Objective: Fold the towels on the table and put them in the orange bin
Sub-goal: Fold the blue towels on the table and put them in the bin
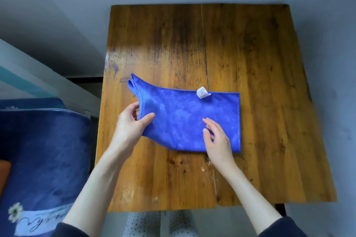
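Note:
A blue towel (pixel 185 115) lies folded on the wooden table (pixel 250 63), with a white label (pixel 202 92) curled at its far edge. My left hand (pixel 133 123) grips the towel's left end, thumb on top and fingers under, and that end is lifted with its far corner sticking up. My right hand (pixel 215 138) rests on the towel's near right part with relaxed, slightly spread fingers. An orange shape (pixel 4 173) shows at the far left edge of the view; whether it is the bin I cannot tell.
A dark blue fabric-covered seat or cushion with a daisy print (pixel 44 159) stands to the left of the table. A white ledge (pixel 48 82) runs behind it. Grey floor surrounds the table.

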A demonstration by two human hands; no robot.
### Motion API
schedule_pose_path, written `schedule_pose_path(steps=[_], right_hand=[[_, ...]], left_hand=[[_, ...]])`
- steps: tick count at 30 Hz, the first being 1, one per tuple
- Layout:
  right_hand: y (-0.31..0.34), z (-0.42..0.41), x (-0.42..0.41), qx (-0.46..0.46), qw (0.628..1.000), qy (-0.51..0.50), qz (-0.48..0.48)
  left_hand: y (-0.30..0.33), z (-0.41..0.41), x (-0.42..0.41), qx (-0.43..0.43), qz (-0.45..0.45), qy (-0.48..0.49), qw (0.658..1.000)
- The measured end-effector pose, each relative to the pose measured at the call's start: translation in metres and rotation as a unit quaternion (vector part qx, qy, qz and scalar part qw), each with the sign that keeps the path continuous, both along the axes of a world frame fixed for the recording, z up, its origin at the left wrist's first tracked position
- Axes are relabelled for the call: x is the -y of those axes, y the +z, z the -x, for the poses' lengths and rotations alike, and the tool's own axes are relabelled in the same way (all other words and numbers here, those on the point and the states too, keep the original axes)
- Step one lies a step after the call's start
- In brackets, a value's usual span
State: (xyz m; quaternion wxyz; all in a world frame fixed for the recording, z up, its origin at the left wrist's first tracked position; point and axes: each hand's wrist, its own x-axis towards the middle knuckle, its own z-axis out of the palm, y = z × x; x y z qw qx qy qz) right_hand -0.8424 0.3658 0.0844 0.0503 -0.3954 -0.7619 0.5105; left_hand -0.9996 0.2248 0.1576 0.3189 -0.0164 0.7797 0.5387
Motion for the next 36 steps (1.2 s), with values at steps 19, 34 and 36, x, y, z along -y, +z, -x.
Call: schedule_pose_path(steps=[19,34,36], right_hand=[[-0.013,-0.047,-0.078,-0.051,0.932,-0.216,0.287],[-0.006,0.015,-0.127,-0.016,0.973,-0.165,0.161],[-0.008,0.011,-0.128,0.012,0.970,-0.191,0.151]], left_hand=[[-0.070,-0.124,-0.136,-0.222,0.024,-0.334,0.916],[-0.076,-0.112,-0.070,-0.448,0.126,-0.350,0.813],[-0.082,-0.109,-0.060,-0.455,0.163,-0.402,0.778]])
